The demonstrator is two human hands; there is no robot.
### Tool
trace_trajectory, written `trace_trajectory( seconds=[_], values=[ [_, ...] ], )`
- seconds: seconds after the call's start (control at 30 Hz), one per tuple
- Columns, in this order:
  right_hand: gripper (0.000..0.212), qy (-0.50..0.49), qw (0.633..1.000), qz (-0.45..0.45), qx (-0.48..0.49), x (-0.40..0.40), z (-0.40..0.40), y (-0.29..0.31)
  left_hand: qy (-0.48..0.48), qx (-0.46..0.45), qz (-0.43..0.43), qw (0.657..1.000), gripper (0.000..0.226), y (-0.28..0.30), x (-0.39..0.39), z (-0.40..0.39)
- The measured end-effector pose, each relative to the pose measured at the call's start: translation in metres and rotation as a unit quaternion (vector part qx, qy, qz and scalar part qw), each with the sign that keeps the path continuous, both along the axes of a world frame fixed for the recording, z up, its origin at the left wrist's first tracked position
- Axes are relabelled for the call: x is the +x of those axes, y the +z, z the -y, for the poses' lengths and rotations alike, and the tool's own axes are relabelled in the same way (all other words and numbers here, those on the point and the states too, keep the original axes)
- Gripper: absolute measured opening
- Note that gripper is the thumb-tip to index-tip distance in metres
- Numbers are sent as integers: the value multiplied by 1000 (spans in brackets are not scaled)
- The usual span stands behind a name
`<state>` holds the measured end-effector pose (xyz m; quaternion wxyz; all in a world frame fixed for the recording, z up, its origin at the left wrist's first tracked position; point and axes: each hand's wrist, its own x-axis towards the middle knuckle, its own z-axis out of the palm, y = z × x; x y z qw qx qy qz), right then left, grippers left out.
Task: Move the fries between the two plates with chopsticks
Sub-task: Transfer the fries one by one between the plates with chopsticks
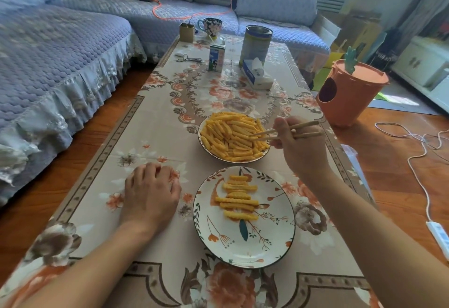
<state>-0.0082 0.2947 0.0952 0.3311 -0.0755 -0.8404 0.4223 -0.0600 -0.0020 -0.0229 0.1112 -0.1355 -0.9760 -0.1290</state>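
Reaching into the far plate (202, 143) with the chopsticks (286, 131), I have my right hand (297, 147) curled round them, the tips lying a little apart among the fries (230, 135) at the right side of the pile. Whether a fry is already caught between the tips I cannot tell; they are lost in the yellow. My left hand (151, 192) rests on the table (155, 113), fingers loosely bent, holding nothing, just left of the near plate (267, 247).

The risk I see is in the lift. These fries are ridged and lie crossed over each other, so pinching one near its end could swing it loose and drop it on the cloth between the plates. Squeezing too hard might snap it. Dragging a neighbour along could tip it over the rim beside my hand. On the near plate a few fries (239, 198) lie in a neat column; a careless release could knock them askew.
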Motion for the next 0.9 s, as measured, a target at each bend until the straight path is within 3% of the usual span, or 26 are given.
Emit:
trace_trajectory(
  seconds=[0.4, 0.53, 0.67, 0.77, 0.9],
  values=[
    [33, 13, 999, -15, 41, -1, -3, -5, -1, 10, -1, 1000, 33, 0, 1, 1],
    [25, -9, 998, -22, -50, 20, 3, 17, 2, 15, -6, 1000, 33, 1, 1, 0],
    [35, 35, 981, 9, -191, 69, 14, 41, 0, 17, 5, 1000, 35, 3, 2, 0],
    [41, 61, 973, 86, -207, 112, 25, 41, -2, 17, 7, 1000, 36, 3, 3, 0],
    [37, 67, 970, 101, -211, 145, 40, 22, -1, 13, 8, 1000, 36, 4, 4, 0]
  ],
)
